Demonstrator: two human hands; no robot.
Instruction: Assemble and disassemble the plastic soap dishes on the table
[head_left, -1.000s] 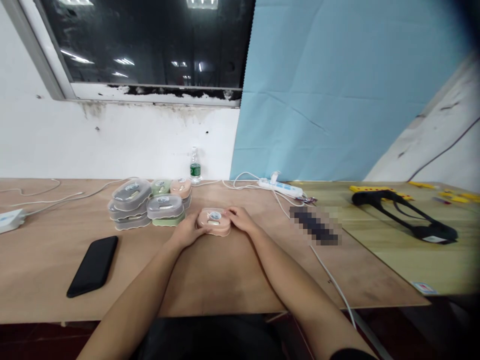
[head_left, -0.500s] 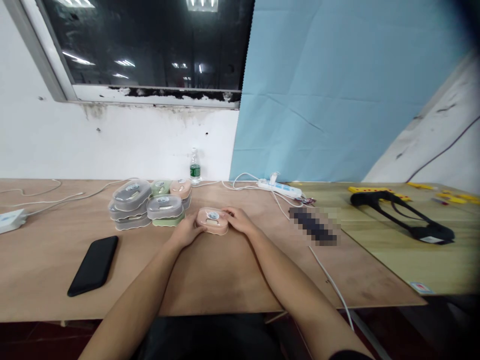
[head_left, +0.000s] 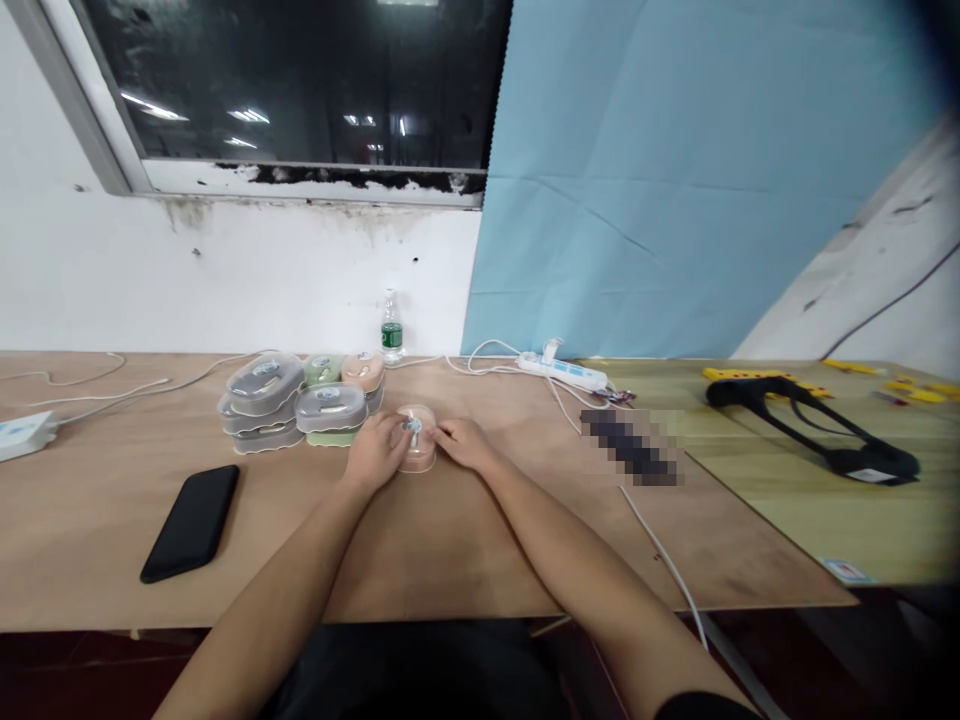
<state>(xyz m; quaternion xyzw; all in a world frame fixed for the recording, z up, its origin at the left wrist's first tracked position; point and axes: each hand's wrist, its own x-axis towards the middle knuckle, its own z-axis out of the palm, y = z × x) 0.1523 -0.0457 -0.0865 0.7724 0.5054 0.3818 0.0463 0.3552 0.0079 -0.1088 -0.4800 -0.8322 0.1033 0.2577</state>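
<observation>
A small pink oval box (head_left: 418, 455) with a clear wrap and a round sticker on top lies on the table, its long side pointing away from me. My left hand (head_left: 377, 450) is closed on its left side, with the fingers curled over the edge. On the right, my right hand (head_left: 460, 442) pinches the far right edge between thumb and fingers. Just left of my hands stand stacks of similar boxes: grey ones (head_left: 264, 382), a green one (head_left: 322, 369) and another pink one (head_left: 363, 370).
A black phone (head_left: 190, 523) lies at the left. Behind the boxes stands a water bottle (head_left: 391, 330). To the right are a white power strip (head_left: 562, 371), a blurred-out dark object (head_left: 630, 446), white cables and a black strap frame (head_left: 817, 430). A white adapter (head_left: 26, 436) sits far left.
The pink box has turned from lying sideways to pointing away from me. Both hands have shifted with it, the left one now higher over its edge.
</observation>
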